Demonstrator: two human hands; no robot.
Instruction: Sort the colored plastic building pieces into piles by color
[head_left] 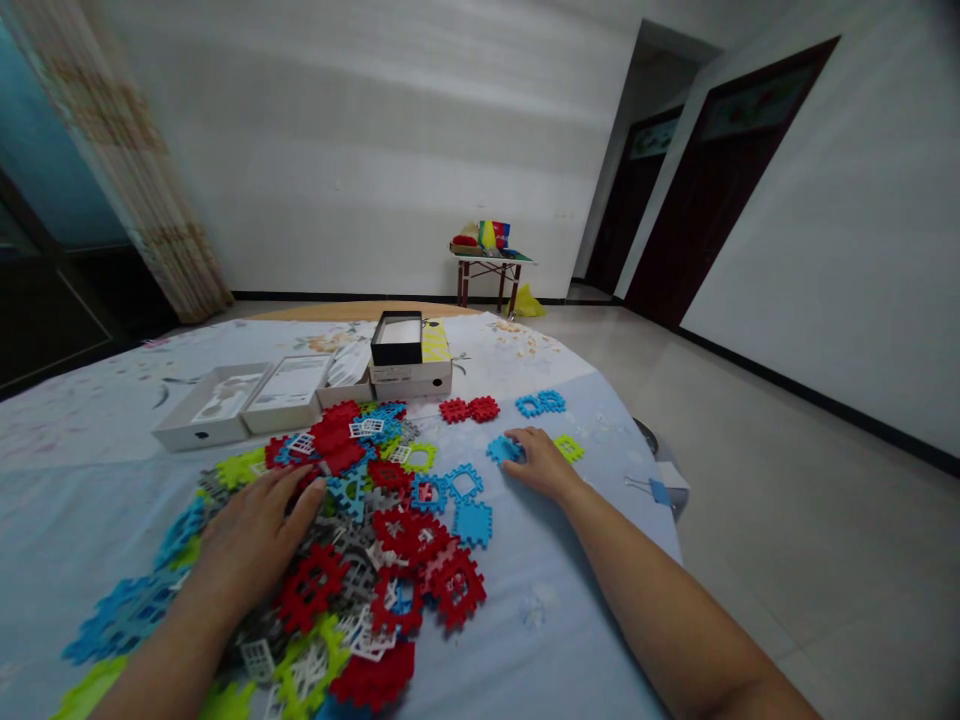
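Note:
A heap of plastic interlocking tiles (pixel 360 530) in red, blue, green, grey and white lies on a round table covered with a pale blue cloth (pixel 112 430). My left hand (pixel 255 535) rests palm down on the heap's left part, fingers stretched out. My right hand (pixel 538 462) reaches to the right of the heap, its fingers lying on a single blue tile (pixel 501 449). A green tile (pixel 570 447) lies just right of that hand. Beyond it sit a joined red pair (pixel 469 409) and a joined blue pair (pixel 541 403).
Open white boxes (pixel 225 405) and a small black box (pixel 397 338) on a white one stand at the far side of the table. The table's edge curves away at the right above a tiled floor. A small table (pixel 489 265) with coloured things stands by the far wall.

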